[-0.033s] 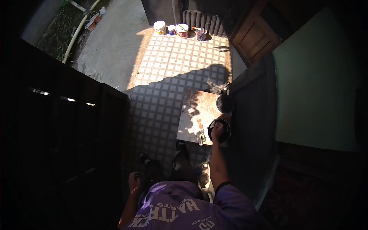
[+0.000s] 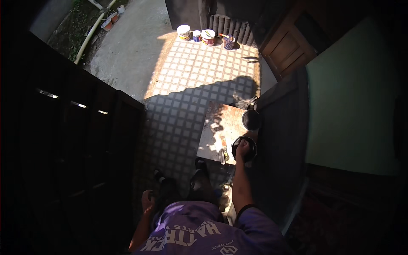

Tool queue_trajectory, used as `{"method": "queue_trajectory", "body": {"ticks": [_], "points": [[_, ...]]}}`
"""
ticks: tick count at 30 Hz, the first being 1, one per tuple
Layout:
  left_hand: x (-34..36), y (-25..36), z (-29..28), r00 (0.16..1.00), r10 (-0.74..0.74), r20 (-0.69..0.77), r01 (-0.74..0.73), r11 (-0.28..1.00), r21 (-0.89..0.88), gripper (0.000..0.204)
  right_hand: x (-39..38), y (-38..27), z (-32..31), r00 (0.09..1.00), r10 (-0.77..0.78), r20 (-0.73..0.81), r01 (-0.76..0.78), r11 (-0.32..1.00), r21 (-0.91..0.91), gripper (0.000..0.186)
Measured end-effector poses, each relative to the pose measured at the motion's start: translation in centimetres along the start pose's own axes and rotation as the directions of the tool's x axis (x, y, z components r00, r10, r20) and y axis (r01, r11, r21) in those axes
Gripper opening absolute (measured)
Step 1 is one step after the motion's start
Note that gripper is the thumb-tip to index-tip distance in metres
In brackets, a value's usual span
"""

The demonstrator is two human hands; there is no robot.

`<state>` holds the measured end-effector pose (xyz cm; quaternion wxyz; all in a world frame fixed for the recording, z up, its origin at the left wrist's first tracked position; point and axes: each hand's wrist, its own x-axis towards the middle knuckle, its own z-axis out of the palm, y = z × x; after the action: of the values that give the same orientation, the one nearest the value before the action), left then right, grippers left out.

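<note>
My right hand (image 2: 242, 147) is down inside a round black tub (image 2: 252, 151) on the right edge of a low wooden table (image 2: 209, 138). Its fingers are closed, and whatever they hold is hidden in the dark of the tub. Just left of the tub lies a small tool with a yellowish handle (image 2: 225, 154), its kind too small to make out. Behind the tub stands a second round black container (image 2: 250, 120). My left hand (image 2: 147, 199) hangs by my left side, in part shade, its fingers loosely bent with nothing seen in them.
Several paint pails (image 2: 208, 37) line the far end of the tiled floor (image 2: 178, 119). A dark slatted panel (image 2: 85, 140) rises on the left, a dark wall (image 2: 280, 127) on the right. Jars (image 2: 225, 195) stand by my right leg; a dark bundle (image 2: 245, 103) lies behind the table.
The whole view has shifted slightly, so the scene sits a little lower and further right. My right hand stays in the tub; a pale patch beside its fingers no longer shows.
</note>
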<state>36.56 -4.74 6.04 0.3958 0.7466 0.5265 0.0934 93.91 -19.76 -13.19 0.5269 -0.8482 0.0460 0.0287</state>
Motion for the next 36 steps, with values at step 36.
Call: {"method": "queue_trajectory", "body": {"ticks": [36], "points": [[-29.9,-23.0,5.2,-0.057,-0.803,-0.593,0.372,0.534,-0.759,0.025,-59.0,-22.0,18.8,-0.52,0.257,0.815,0.577,0.809,0.113,0.037]]}}
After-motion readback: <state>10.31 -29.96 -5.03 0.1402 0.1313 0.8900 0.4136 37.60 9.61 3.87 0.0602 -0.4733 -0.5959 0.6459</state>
